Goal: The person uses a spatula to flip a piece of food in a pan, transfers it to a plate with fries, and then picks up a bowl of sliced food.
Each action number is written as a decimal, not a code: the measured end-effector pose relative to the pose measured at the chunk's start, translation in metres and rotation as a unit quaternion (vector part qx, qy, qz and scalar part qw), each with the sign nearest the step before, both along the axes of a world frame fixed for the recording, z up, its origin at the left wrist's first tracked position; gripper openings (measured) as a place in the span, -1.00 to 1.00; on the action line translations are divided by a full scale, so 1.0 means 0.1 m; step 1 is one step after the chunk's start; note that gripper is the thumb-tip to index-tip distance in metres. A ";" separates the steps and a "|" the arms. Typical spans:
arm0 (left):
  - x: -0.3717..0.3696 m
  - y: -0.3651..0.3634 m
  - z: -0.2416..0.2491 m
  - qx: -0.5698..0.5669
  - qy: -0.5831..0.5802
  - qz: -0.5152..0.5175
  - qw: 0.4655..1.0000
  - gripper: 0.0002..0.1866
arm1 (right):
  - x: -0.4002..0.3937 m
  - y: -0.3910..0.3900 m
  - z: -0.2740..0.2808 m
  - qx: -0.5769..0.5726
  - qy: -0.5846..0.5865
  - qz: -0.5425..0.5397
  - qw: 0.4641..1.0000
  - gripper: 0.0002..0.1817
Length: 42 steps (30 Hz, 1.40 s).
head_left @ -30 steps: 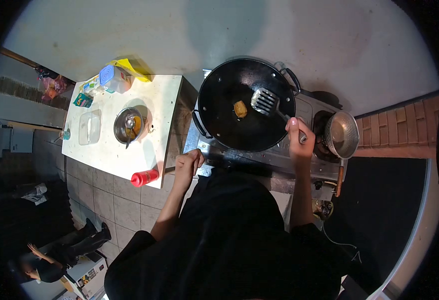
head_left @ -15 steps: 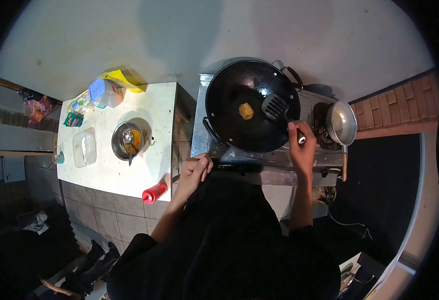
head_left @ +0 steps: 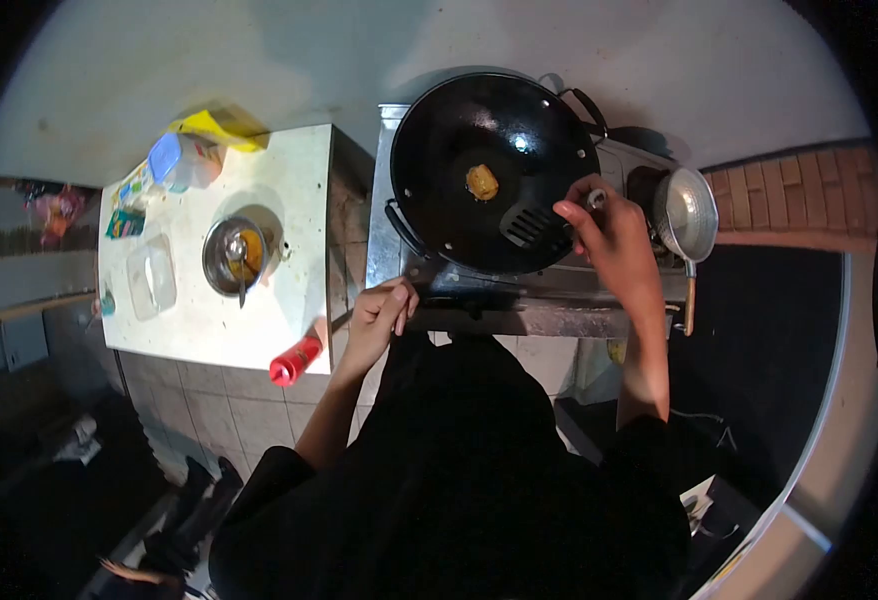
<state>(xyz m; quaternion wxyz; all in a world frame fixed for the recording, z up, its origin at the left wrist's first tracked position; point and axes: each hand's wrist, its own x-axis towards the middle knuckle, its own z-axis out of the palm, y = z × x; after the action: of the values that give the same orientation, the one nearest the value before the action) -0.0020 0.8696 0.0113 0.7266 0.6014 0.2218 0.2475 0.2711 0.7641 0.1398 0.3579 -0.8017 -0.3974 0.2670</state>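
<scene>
A small golden-brown fried piece (head_left: pixel 481 182) lies in a large black wok (head_left: pixel 459 120) on the stove. My right hand (head_left: pixel 614 232) is closed round the handle of a black slotted spatula (head_left: pixel 524 227). The spatula's head is over the lower right of the wok, apart from the piece; the hand hides part of the handle. By the stove's front edge, below the wok's left handle, my left hand (head_left: pixel 383 312) rests with curled fingers, and I see nothing in it.
Right of the wok stands a metal saucepan (head_left: pixel 689 212) on the other burner. On the white table (head_left: pixel 289 250) at left are a steel bowl (head_left: pixel 221 285) with yellow liquid and a ladle, a clear tray (head_left: pixel 152 278), a lidded container (head_left: pixel 184 163) and a red bottle (head_left: pixel 296 361). Someone's legs (head_left: pixel 194 500) show at lower left.
The spatula has swung down to the wok's lower right side, and my right hand has turned and risen nearer the rim. The view has shifted slightly. My left hand stays curled.
</scene>
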 end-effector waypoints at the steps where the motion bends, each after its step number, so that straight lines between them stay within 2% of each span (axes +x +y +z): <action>1: 0.02 -0.04 0.07 0.009 0.003 0.016 1.000 -0.42 | 0.04 0.04 0.01 0.003 0.003 0.012 1.000 -0.69; 5: 0.07 -0.24 0.12 0.033 -0.021 0.077 0.996 -0.41 | 0.19 0.15 0.00 0.044 0.026 0.067 0.996 -0.63; 7: 0.09 -0.36 0.15 0.037 0.025 0.088 0.995 -0.40 | 0.26 0.18 -0.02 0.028 0.032 0.099 0.994 -0.64; 11: 0.11 -0.55 0.18 0.050 0.035 0.119 0.991 -0.43 | 0.38 0.20 -0.24 0.057 0.015 0.139 0.989 -0.67; 14: 0.16 -0.67 0.23 0.042 0.045 0.176 0.982 -0.47 | 0.42 0.21 -0.39 0.090 0.054 0.146 0.984 -0.70; 17: 0.16 -0.74 0.25 0.049 0.058 0.191 0.979 -0.47 | 0.42 0.14 -0.52 0.105 0.090 0.120 0.983 -0.72; 21: 0.21 -0.74 0.33 0.036 0.086 0.192 0.977 -0.46 | 0.52 0.08 -0.74 0.148 0.077 0.091 0.982 -0.75; 22: 0.21 -0.70 0.29 0.065 0.071 0.183 0.978 -0.45 | 0.52 0.08 -0.75 0.171 0.062 0.076 0.980 -0.76; 29: 0.23 -0.63 0.24 0.057 0.063 0.174 0.981 -0.46 | 0.52 0.01 -0.73 0.167 0.028 0.102 0.980 -0.81; 31: 0.23 -0.62 0.20 0.040 0.056 0.177 0.982 -0.45 | 0.53 0.00 -0.74 0.128 0.045 0.042 0.990 -0.82; 35: 0.27 -0.60 0.15 0.046 0.043 0.166 0.984 -0.45 | 0.52 -0.08 -0.80 0.157 0.041 0.058 0.985 -0.82; 37: 0.31 -0.60 0.18 0.041 0.061 0.160 0.984 -0.44 | 0.55 -0.12 -0.85 0.133 0.091 0.078 0.984 -0.82; 38: 0.32 -0.61 0.19 0.040 0.062 0.159 0.985 -0.44 | 0.60 -0.14 -0.88 0.070 0.139 0.071 0.985 -0.83; 39: 0.34 -0.61 0.20 0.030 0.067 0.157 0.985 -0.44 | 0.60 -0.15 -0.88 0.069 0.139 0.069 0.985 -0.83; 41: 0.36 -0.61 0.20 0.022 0.073 0.154 0.985 -0.43 | 0.60 -0.15 -0.90 0.149 0.032 0.089 0.984 -0.84; 42: 0.37 -0.62 0.20 0.022 0.072 0.153 0.985 -0.43 | 0.58 -0.14 -0.90 0.148 0.033 0.088 0.984 -0.84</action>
<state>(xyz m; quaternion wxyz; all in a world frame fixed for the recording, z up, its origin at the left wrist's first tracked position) 0.0350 0.8079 0.0312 0.6488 0.5927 0.3571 0.3166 0.3293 0.7499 0.0503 0.4609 -0.6922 -0.4896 0.2622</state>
